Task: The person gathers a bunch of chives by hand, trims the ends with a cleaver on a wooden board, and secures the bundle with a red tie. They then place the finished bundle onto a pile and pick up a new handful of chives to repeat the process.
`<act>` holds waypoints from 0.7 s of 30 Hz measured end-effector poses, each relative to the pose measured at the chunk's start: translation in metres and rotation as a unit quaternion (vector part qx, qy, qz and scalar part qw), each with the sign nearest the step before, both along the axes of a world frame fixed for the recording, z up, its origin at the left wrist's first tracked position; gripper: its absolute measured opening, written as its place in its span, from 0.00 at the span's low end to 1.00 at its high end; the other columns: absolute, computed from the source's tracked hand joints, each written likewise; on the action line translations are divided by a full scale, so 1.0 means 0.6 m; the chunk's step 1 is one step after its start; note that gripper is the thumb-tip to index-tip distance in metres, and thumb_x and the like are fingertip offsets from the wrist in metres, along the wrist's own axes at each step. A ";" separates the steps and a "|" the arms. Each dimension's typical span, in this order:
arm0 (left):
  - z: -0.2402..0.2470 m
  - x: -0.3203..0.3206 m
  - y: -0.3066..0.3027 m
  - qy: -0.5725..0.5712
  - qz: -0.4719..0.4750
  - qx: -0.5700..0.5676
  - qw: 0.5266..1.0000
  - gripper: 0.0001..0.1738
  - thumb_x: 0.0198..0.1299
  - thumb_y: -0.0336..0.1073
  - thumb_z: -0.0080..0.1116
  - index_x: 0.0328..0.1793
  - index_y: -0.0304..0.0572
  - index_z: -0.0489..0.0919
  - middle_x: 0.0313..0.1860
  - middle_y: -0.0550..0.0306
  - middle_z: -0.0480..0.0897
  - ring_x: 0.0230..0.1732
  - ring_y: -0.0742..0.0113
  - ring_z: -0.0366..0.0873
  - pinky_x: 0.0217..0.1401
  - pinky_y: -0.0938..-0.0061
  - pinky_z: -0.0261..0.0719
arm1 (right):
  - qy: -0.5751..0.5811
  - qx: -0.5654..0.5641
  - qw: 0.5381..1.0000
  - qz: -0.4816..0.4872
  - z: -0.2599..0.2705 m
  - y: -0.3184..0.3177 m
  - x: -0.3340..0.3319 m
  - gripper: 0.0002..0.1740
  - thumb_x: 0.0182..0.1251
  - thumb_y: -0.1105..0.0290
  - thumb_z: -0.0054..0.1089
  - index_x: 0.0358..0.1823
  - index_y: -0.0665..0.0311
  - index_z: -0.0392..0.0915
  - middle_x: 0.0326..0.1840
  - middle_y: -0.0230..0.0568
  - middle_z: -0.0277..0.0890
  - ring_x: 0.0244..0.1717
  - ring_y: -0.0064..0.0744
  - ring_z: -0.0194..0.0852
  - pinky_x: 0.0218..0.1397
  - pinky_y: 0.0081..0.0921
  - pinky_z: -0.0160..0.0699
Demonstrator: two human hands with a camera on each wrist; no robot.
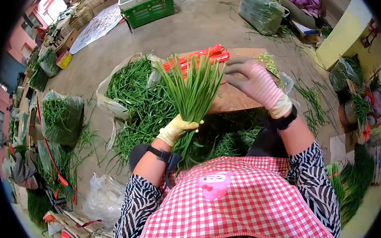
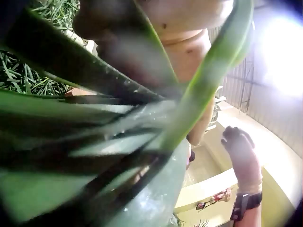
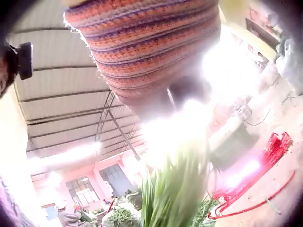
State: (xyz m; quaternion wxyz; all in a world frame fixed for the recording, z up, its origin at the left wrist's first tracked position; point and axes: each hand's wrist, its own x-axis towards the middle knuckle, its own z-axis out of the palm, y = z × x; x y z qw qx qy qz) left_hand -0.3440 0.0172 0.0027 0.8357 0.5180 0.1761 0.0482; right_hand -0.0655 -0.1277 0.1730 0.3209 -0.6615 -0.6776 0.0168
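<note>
Chive bunch [image 1: 193, 90] in left hand [image 1: 176, 128], right hand [image 1: 256, 84] beside tips

Upright bunch of green chives [image 1: 193, 90], leaves fanning out above

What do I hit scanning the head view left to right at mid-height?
Bagged greens → loose greens heap → left hand gripping the bunch of green stalks → right hand → stray stalks → potted greens at the far right.
</note>
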 end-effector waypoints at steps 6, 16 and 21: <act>-0.014 0.015 -0.015 0.014 0.003 0.028 1.000 0.28 0.57 0.30 0.77 0.65 0.36 0.83 0.51 0.54 0.89 0.47 0.67 0.86 0.49 0.70 0.86 | -0.231 0.061 0.968 -0.072 -0.032 0.073 -0.044 0.20 0.63 0.52 0.71 0.51 0.53 0.84 0.79 0.46 0.71 0.82 0.54 0.61 0.87 0.58 0.48; -0.020 0.023 -0.033 -0.015 0.026 -0.013 0.999 0.29 0.59 0.34 0.76 0.66 0.37 0.81 0.52 0.54 0.88 0.47 0.66 0.85 0.49 0.70 0.85 | -0.205 0.047 0.972 -0.108 -0.067 0.065 -0.047 0.19 0.59 0.58 0.73 0.51 0.52 0.84 0.79 0.47 0.69 0.83 0.53 0.59 0.89 0.60 0.43; 0.007 0.025 -0.038 -0.001 -0.002 0.007 1.000 0.27 0.59 0.32 0.75 0.64 0.37 0.81 0.53 0.55 0.88 0.47 0.69 0.85 0.50 0.71 0.86 | -0.102 -0.003 0.988 -0.114 -0.060 0.070 -0.061 0.24 0.56 0.57 0.75 0.55 0.54 0.87 0.80 0.52 0.68 0.82 0.58 0.59 0.89 0.59 0.44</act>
